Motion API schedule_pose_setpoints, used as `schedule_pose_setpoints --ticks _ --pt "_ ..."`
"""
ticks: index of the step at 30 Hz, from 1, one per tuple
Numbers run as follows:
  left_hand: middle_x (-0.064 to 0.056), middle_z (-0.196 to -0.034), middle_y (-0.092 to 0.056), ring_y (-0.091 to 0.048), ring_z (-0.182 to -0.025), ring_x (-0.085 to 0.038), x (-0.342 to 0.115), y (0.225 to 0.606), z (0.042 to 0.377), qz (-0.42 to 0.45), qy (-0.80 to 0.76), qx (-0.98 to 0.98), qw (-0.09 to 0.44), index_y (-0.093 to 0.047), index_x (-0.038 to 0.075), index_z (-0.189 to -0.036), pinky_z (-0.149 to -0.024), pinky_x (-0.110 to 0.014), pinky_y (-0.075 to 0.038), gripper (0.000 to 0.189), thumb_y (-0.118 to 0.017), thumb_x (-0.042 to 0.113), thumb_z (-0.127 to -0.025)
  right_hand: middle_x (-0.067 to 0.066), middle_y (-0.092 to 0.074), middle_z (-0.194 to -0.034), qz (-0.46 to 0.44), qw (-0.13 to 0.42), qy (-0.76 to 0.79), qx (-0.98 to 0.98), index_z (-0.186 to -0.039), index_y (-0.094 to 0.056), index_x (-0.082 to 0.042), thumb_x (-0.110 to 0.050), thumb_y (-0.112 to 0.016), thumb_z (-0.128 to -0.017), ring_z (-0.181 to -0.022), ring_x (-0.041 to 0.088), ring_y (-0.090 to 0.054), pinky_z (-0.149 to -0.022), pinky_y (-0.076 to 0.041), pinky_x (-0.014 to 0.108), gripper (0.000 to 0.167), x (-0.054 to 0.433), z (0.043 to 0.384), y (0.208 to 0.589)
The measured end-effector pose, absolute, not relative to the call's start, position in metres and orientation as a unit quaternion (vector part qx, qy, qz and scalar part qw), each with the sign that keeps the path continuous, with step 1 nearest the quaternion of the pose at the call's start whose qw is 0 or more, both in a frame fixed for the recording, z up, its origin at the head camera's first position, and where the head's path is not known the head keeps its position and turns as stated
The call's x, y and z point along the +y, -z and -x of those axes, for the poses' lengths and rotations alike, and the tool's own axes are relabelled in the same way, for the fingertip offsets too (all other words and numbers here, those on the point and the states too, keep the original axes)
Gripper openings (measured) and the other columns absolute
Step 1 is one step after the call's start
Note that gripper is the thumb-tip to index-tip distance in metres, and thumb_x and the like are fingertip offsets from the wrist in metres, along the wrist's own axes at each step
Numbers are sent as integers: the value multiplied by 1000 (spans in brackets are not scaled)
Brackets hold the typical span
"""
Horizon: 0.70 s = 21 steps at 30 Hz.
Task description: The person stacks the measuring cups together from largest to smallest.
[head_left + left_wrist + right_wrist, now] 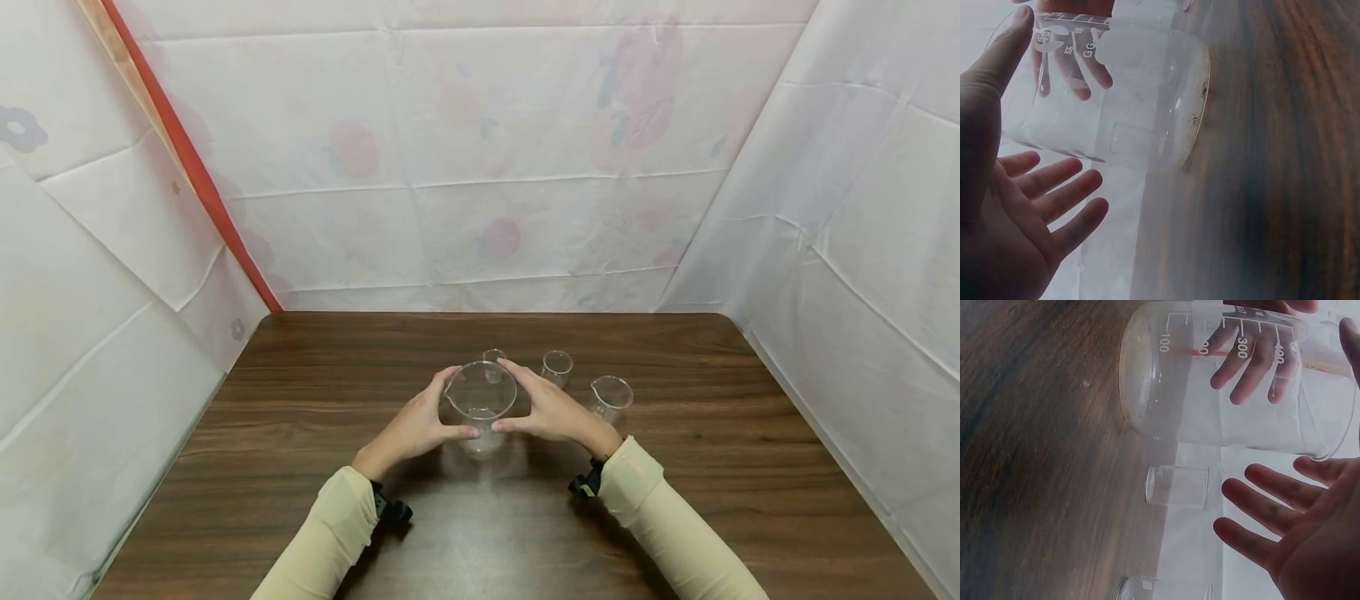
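A large clear glass beaker (481,393) stands upright on the brown table, its spout toward the left. White graduation marks show on its wall in the right wrist view. My left hand (417,422) is around its left side, thumb in front and fingers spread behind. From the right, my right hand (551,407) reaches around it the same way, with straight, parted fingers. Both thumbs overlap the front of the glass in the head view. In the left wrist view, the right hand's fingers (1082,69) show through the beaker.
Behind the large beaker stands a small glass beaker (492,356). Another small beaker (557,365) is beyond my right hand, and a medium beaker (612,393) with a spout sits beside my right wrist. White patterned cloth (450,167) walls the table (315,358) at the back and sides.
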State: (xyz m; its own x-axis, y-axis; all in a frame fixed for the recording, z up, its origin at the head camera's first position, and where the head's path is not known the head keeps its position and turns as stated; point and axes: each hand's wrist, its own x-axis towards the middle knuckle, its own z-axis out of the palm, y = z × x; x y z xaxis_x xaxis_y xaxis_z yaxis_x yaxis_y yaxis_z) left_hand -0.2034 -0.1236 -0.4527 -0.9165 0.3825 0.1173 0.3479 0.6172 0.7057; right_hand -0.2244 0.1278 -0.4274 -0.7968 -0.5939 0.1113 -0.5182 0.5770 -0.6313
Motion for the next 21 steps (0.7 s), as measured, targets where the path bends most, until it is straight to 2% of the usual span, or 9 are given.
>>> schedule_pose_setpoints --ticks 6,11,17,21 --pt "-4 -148 -47 -47 -134 -32 -121 455 203 -220 -391 893 29 -21 20 -153 -106 -55 -42 101 -80 49 -76 13 -37 -155 308 55 343 886 -155 -23 -17 -49 -77 -80 -141 32 -39 -110 -37 55 98 126 224 429" --pt "-4 -147 -49 -51 -130 -32 -121 454 204 -222 -399 889 26 -25 17 -152 -104 -53 -44 99 -80 47 -76 13 -39 -154 297 56 351 886 -155 -23 -18 -48 -77 -80 -140 33 -40 -109 -38 56 97 124 225 431" --pt "-2 -147 -49 -57 -121 -28 -120 454 205 -208 -395 894 34 -32 14 -151 -100 -45 -49 94 -78 50 -77 15 -51 -144 314 54 375 871 -153 -25 -14 -39 -78 -82 -133 32 -49 -106 -41 56 93 124 227 435" --pt "-1 -145 -51 -58 -118 -28 -119 452 204 -196 -388 900 36 -37 14 -148 -98 -46 -49 92 -79 51 -76 14 -55 -140 338 45 388 856 -150 -29 -11 -35 -79 -82 -129 28 -53 -105 -43 53 88 123 228 438"
